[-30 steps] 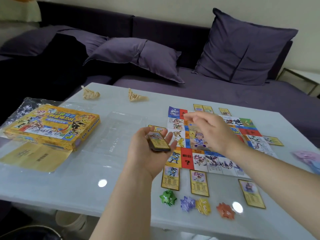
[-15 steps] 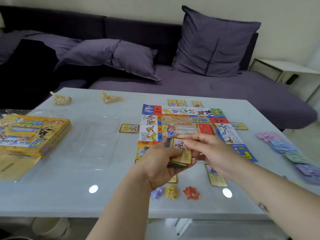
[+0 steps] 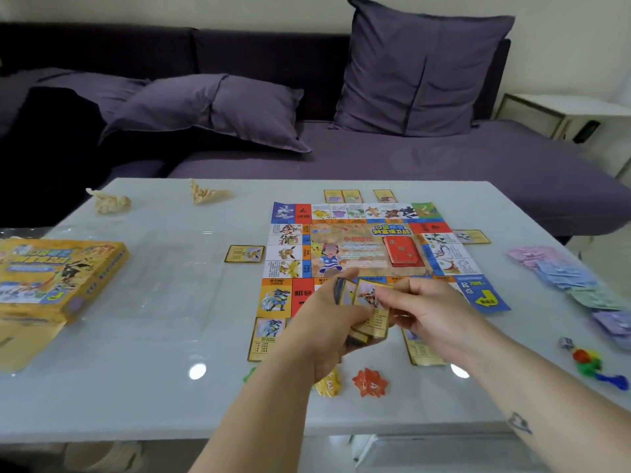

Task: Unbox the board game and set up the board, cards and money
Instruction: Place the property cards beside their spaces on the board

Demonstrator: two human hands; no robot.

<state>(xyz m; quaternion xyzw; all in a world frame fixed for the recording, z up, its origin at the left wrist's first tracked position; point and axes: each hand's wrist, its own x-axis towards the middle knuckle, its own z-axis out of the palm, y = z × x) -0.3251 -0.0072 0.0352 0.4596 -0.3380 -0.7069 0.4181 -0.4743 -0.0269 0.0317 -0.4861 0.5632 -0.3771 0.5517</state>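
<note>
The colourful game board [image 3: 362, 247] lies flat in the middle of the white table [image 3: 143, 336], with a red card deck [image 3: 404, 251] on its centre. Yellow property cards lie around its edges, one at the left [image 3: 244, 253]. My left hand [image 3: 327, 322] grips a stack of yellow cards [image 3: 367, 312] over the board's near edge. My right hand [image 3: 426, 312] pinches the top card of that stack. The yellow game box [image 3: 58, 274] sits at the table's left. Paper money [image 3: 566, 278] is spread in piles at the right.
Star-shaped tokens [image 3: 369, 382] lie near the front edge. Small coloured pawns [image 3: 594, 367] sit at the far right. Two crumpled paper scraps [image 3: 108, 201] lie at the back left. A purple sofa with cushions [image 3: 420, 70] stands behind the table.
My right hand came back from over the board to the stack in my left hand and took hold of the top card. The view shifted right.
</note>
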